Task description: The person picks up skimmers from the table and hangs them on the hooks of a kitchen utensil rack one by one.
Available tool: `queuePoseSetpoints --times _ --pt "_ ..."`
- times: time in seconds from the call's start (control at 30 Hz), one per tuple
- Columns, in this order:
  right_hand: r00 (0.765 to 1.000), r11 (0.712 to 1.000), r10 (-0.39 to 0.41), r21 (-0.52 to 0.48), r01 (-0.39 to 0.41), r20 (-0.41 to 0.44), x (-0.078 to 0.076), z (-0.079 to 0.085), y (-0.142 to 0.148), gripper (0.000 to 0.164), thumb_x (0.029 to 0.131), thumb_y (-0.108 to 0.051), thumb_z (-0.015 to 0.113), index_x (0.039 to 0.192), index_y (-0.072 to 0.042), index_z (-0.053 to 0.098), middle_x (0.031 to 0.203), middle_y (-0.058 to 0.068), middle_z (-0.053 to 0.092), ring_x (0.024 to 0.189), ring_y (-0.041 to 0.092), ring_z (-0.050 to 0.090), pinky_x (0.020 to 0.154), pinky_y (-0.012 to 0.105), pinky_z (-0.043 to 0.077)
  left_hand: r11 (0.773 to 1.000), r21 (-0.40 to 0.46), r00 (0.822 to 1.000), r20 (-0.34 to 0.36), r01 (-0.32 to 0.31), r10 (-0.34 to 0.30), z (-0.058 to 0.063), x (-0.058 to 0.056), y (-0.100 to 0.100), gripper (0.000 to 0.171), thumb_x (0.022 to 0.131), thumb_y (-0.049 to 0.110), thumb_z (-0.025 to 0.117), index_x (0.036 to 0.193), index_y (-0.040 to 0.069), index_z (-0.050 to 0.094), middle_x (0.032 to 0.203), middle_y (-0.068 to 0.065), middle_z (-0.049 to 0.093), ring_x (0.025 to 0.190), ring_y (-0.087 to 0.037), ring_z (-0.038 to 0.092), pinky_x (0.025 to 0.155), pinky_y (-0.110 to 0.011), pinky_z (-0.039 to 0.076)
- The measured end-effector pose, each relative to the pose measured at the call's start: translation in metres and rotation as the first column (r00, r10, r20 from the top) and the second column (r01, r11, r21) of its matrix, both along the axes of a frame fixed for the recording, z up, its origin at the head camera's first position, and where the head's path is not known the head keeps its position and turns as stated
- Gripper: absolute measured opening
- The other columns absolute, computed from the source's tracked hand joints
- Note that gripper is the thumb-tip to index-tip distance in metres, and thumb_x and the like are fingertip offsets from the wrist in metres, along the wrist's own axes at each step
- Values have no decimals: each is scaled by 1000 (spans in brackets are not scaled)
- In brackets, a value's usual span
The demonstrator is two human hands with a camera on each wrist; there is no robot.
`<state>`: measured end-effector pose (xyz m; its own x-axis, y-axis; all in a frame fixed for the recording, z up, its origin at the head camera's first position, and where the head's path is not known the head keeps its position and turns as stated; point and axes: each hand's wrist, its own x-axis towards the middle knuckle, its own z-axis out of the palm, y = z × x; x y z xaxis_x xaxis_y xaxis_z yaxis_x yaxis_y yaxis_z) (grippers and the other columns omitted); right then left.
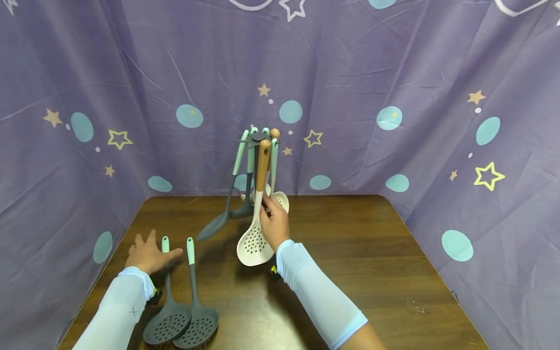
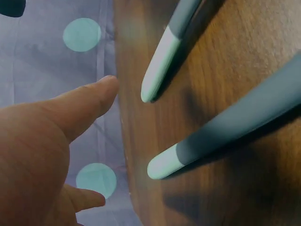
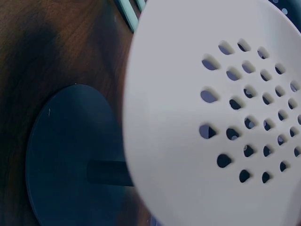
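My right hand (image 1: 275,223) grips a white skimmer (image 1: 255,240) by its neck. The skimmer stands upright with its wooden handle (image 1: 263,165) up by the hooks of a dark utensil stand (image 1: 256,138); whether it hangs from a hook I cannot tell. In the right wrist view its perforated white bowl (image 3: 174,103) fills much of the frame. My left hand (image 1: 148,255) is spread over the table, near the mint handles of two grey skimmers, the left one (image 1: 168,323) and the right one (image 1: 201,325), which lie with their bowls overlapping.
A grey ladle (image 1: 214,226) and other mint- and wood-handled utensils hang around the stand. Its round dark base (image 3: 70,155) rests on the brown wooden table (image 1: 372,272). A purple patterned curtain (image 1: 350,73) encloses the back and sides.
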<state>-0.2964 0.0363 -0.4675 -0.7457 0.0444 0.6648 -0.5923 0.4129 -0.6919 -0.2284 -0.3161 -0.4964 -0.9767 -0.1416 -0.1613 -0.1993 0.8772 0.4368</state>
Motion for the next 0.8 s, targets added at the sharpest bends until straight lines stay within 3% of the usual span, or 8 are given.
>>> queuePoseSetpoints --times 0.17,0.33,0.43,0.67,0.8 --pt "1000 1000 -4 -4 4 -2 -1 -1 1 33 98 -4 67 131 -6 71 108 10 72 84 19 63 71 30 56 1000 -12 997 74 20 -19 -1 -3 1 127 83 72 72 151 -21 20 141 -55 23 121 -76 36 94 -80 41" --pt "1000 1000 4 -8 -4 16 -1 -2 0 33 99 -5 66 132 -7 71 109 9 71 83 18 62 71 28 56 999 1 993 109 38 -38 -3 -5 3 102 86 53 79 131 -28 36 118 -46 52 99 -55 60 83 -64 53" --pt "1000 1000 -4 -7 4 9 -1 -3 0 33 99 -5 67 131 -7 71 109 9 71 82 17 62 70 28 55 999 22 992 117 34 -37 -7 -6 5 91 86 43 80 126 -28 38 108 -41 58 91 -46 62 79 -59 54" --pt "1000 1000 -2 -11 1 -17 -3 -4 0 31 98 -4 68 128 -6 72 102 9 70 80 17 60 67 27 53 1000 8 995 94 16 -17 -14 -11 6 78 88 14 76 131 -28 27 106 -45 59 94 -57 63 81 -63 54" --pt "1000 1000 -3 -10 3 -22 -3 -3 0 31 97 -4 68 128 -5 72 102 10 70 79 17 59 67 27 53 999 36 997 79 20 -23 -19 -14 5 69 88 8 71 132 -27 31 93 -34 63 77 -43 66 70 -52 56"
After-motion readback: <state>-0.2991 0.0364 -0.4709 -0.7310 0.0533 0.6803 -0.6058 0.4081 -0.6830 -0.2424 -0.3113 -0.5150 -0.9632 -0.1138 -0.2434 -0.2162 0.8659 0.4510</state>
